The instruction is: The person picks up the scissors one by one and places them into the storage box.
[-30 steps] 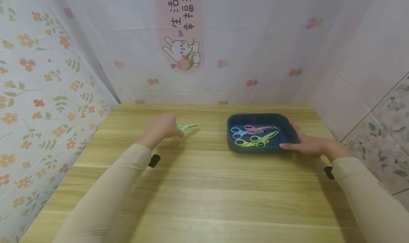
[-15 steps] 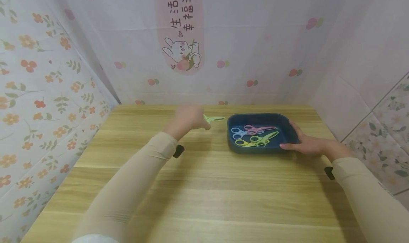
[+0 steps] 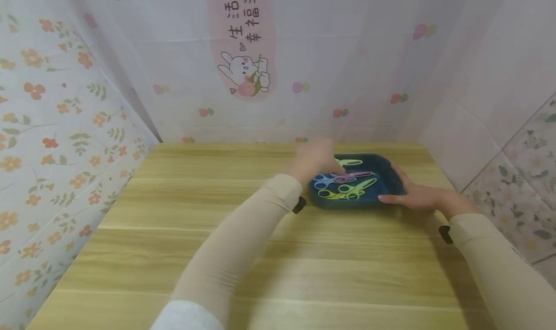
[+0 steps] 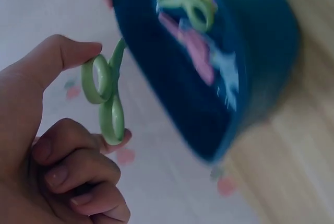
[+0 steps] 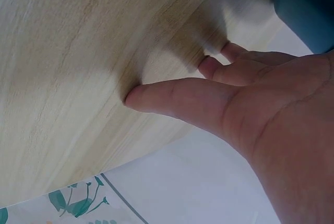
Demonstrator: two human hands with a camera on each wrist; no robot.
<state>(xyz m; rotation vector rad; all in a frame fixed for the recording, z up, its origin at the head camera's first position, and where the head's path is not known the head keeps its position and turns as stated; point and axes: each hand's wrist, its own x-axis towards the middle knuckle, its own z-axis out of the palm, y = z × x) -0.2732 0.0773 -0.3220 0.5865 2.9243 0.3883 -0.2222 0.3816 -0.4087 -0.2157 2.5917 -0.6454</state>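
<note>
My left hand [image 3: 313, 157] is over the far left corner of a dark blue tray [image 3: 330, 204]. Thumb and a finger pinch light green scissors [image 4: 104, 101] by the handle loops, other fingers curled in. In the head view the blades [image 3: 349, 162] stick out over the tray. Inside lie pink scissors [image 3: 358, 174], blue scissors [image 3: 322, 181], yellow scissors [image 3: 327, 194] and another green pair [image 3: 357, 189]. My right hand [image 3: 414, 195] holds the tray's right end, thumb on the front corner, fingers round the back; in the right wrist view some fingertips touch the table.
The wood-grain table [image 3: 195, 238] reaches a hanging cloth [image 3: 356, 60] printed with fruit and a rabbit at the back. A flowered cloth [image 3: 56, 108] closes the left side, and a pale patterned sheet [image 3: 517, 190] the right.
The left hand has carried the light green scissors rightwards from the table's left part to above the tray. My right hand and the tray have stayed in place.
</note>
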